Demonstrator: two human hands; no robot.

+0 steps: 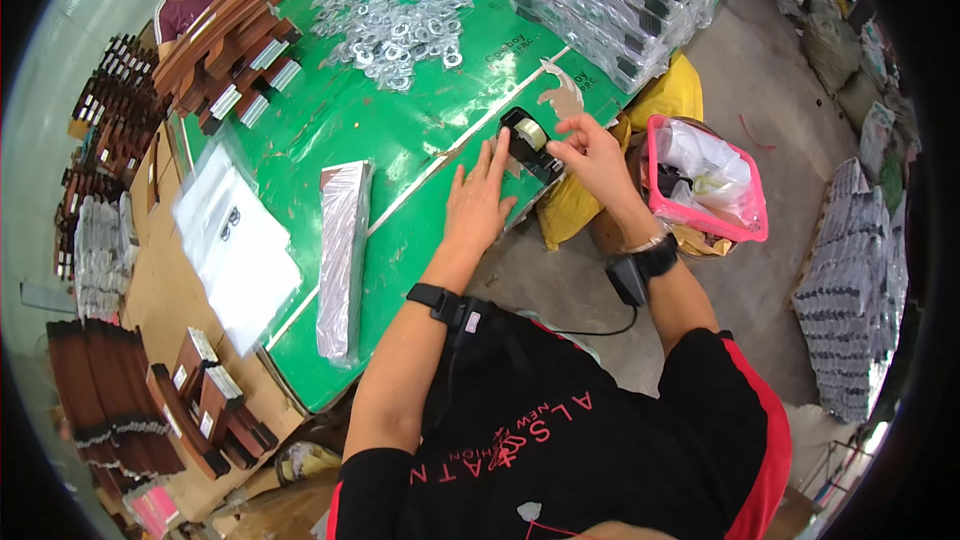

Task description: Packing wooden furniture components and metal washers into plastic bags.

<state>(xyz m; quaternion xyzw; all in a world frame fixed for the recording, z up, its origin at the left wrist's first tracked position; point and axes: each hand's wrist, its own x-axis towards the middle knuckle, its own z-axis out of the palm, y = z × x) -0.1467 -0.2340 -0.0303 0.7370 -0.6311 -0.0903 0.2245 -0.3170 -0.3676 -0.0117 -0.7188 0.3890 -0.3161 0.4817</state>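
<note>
A black tape dispenser [514, 118] with a roll of pale tape [530, 134] sits near the right edge of the green table. My left hand [476, 202] reaches it from the left, fingers stretched out and their tips against its side. Just right of the dispenser, my right hand [592, 155] has its thumb and curled fingers drawn together; anything between them is too small to make out. A long bar wrapped in clear plastic [343, 260] lies on the table, left of my left hand.
Flat clear plastic bags [240, 240] lie farther left. Wrapped metal pieces [400, 30] are heaped at the back, beside stacked wrapped bars [620, 10]. A pink basket [755, 225] with plastic waste stands on the right. A person [195, 0] is behind brown bars [215, 35].
</note>
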